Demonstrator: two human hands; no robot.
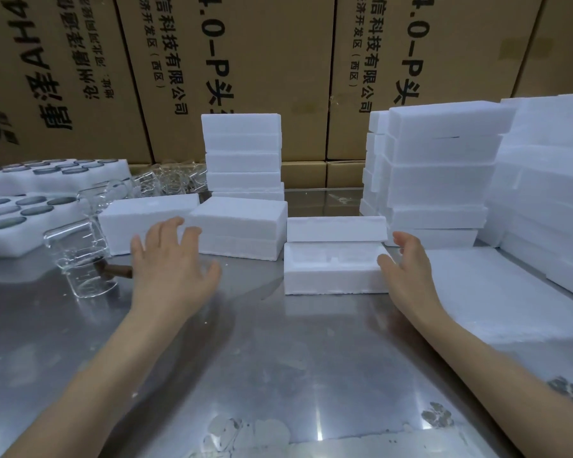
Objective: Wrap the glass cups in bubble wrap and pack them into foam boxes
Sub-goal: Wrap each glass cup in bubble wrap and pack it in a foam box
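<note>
Left hand (pixel 171 259): fingers spread and relaxed, holding nothing, raised over the table (pixel 278 358) in front of a closed foam box (pixel 139 223).
Right hand (pixel 407 266): open, thumb at the right end of the open box (pixel 333 272) (contact unclear), gripping nothing.
Open box: empty base near table centre, its lid (pixel 336 228) just behind it.
Glass cups (pixel 80 252): clear, lying on their sides at the left, beside the closed box.
Foam stacks (pixel 244 153): piled behind and at the right.
Cartons (pixel 262 61): stacked as the backdrop.
</note>
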